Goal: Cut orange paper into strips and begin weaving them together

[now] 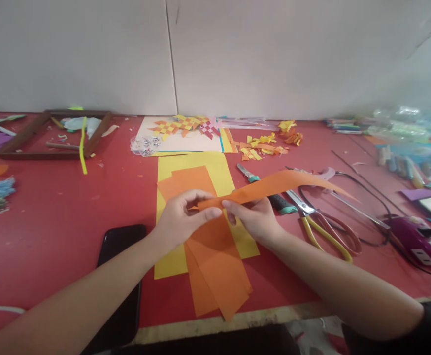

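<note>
A long orange paper strip (274, 183) is held above the table, its free part curving away to the right. My left hand (183, 217) pinches the strip's left end between thumb and fingers. Close beside it, my right hand (254, 217) grips the same strip between thumb and fingers. Below both hands lie several orange paper pieces (218, 266), overlapping at angles. They rest partly on a yellow sheet (171, 256), which lies flat on the red table (63, 207). My hands hide part of the orange pieces.
Red-and-yellow-handled scissors (328, 234) and another cutting tool (250, 173) lie right. A black phone (121, 286) is under my left forearm. Behind are woven paper pieces (180, 127), paper scraps (261, 145) and a wooden frame (23, 155). A purple glue gun or power block is far right.
</note>
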Demonstrator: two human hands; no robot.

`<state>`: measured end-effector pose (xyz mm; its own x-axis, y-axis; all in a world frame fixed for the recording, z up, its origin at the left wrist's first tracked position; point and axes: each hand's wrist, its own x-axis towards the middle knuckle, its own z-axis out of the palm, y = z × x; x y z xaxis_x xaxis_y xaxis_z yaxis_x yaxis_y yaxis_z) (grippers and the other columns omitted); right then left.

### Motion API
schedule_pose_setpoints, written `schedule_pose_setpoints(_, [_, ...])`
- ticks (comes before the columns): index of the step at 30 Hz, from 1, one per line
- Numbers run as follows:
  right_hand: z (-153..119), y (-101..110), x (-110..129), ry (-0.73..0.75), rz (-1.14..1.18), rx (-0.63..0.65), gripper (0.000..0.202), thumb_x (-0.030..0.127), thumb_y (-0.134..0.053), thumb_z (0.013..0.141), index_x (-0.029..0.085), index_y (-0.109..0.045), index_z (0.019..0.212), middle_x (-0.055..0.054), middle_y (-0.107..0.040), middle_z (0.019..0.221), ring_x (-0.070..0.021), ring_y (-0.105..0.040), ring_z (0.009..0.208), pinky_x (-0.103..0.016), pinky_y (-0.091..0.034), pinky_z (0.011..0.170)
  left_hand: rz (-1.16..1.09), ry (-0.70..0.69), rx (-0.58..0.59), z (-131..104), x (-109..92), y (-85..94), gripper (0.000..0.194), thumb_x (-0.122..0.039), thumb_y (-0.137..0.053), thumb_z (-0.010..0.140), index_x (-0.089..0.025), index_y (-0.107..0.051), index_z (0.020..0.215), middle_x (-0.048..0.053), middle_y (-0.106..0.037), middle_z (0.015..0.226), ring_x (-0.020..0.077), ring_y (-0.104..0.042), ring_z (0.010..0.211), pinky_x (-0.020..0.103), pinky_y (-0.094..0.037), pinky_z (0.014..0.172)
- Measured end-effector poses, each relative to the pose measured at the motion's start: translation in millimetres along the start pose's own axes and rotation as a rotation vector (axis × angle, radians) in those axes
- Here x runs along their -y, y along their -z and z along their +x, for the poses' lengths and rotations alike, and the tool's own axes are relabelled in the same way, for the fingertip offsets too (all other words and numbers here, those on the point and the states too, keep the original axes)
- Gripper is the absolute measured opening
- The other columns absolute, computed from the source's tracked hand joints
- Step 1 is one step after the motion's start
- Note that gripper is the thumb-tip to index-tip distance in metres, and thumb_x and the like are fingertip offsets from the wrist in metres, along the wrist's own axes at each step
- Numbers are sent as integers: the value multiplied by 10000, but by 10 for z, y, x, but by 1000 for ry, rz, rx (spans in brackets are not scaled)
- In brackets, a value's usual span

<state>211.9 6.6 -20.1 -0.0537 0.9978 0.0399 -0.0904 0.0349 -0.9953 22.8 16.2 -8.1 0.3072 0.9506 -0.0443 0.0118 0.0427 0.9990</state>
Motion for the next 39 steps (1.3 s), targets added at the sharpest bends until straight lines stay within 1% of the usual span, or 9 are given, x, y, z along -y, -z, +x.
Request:
schedule_pose_setpoints(2, [-31,-39,24,-9,-18,39,267,371,-798,744,187,-666,602,21,-587,494,-103,-516,430,-266,-449,448,62,-10,43,-16,1,-18,238,-378,-801,755,-185,-666,790,-4,-648,756,133,-592,720,236,-457,648])
schedule_pose_setpoints(5, [-25,-45,46,-11,8,62,244,361,-794,747,181,-679,629,20,-598,509,-103,-532,440,-257,-458,449,101,0,56,-14,8,-13,281,-411,-750,805,-178,-621,715,-17,-601,670,116,-549,639,237,-416,597])
schedule_pose_setpoints(11, [37,33,-11,2,88,60,253,360,-806,745,178,-668,638,29,-599,506,-99,-533,430,-245,-449,440,75,51,51,1,7,15,300,-439,-737,811,-172,-612,758,-21,-608,684,105,-563,636,229,-414,596])
schedule_pose_setpoints(16, [33,59,-26,21,68,61,231,332,-795,771,185,-676,639,35,-596,495,-91,-515,417,-244,-432,437,39,54,59,-9,-4,3,271,-404,-736,822,-171,-610,765,-31,-612,680,94,-590,639,221,-446,620])
schedule_pose_setpoints(19, [24,53,-11,10,31,56,278,333,-792,774,183,-646,591,37,-569,463,-90,-494,398,-247,-410,421,-1,90,74,-10,-15,-16,266,-381,-742,813,-175,-583,760,-51,-585,677,81,-598,587,216,-468,592])
schedule_pose_setpoints(22, [30,53,-10,-24,47,62,257,344,-805,756,183,-655,624,40,-566,472,-92,-487,401,-249,-391,411,-35,124,86,-8,-27,-31,266,-345,-733,813,-176,-543,735,-65,-569,651,68,-598,541,201,-469,559])
schedule_pose_setpoints(28, [85,92,6,-89,144,27,278,370,-817,735,172,-661,618,20,-583,513,-91,-499,438,-248,-399,433,-71,142,22,-11,-40,-16,273,-342,-729,806,-180,-517,748,-50,-616,689,70,-615,553,204,-478,575])
schedule_pose_setpoints(32, [103,106,32,-92,165,16,232,354,-830,716,170,-697,671,26,-578,506,-83,-482,424,-239,-386,420,-60,158,14,-8,-44,-9,257,-318,-706,800,-194,-485,756,-64,-578,665,81,-610,576,218,-472,597])
schedule_pose_setpoints(39, [64,97,23,-75,118,101,206,343,-809,749,172,-706,697,34,-582,519,-73,-476,405,-227,-365,393,-58,197,164,-16,-36,4,149,-252,-638,767,-204,-502,803,-57,-522,721,102,-549,656,264,-451,665])
